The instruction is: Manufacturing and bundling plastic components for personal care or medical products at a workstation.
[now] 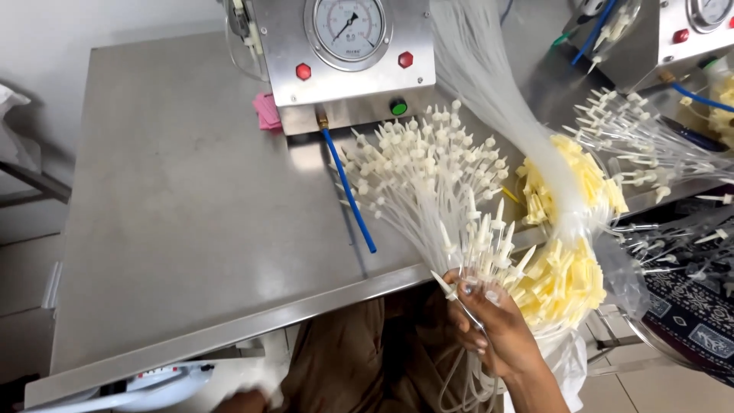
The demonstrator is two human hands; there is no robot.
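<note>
My right hand (489, 325) reaches in from the bottom right, at the table's front edge. It is closed around the lower end of a thick bundle of thin clear tubes with white plastic tips (428, 176). The tips fan out upward over the steel table (191, 206). Just right of the hand, a clear bag holds many pale yellow plastic pieces (562, 279). A brown patch at the bottom edge may be my left hand (237, 399). It is blurred and partly behind something white, so its grip is unclear.
A steel box with a round pressure gauge (350, 27), two red buttons and a green knob (398, 107) stands at the back. A blue hose (348, 191) runs from it. A pink pad (267, 111) lies beside it. More white-tipped tubes (650, 145) and a second gauge box (699, 23) are at right.
</note>
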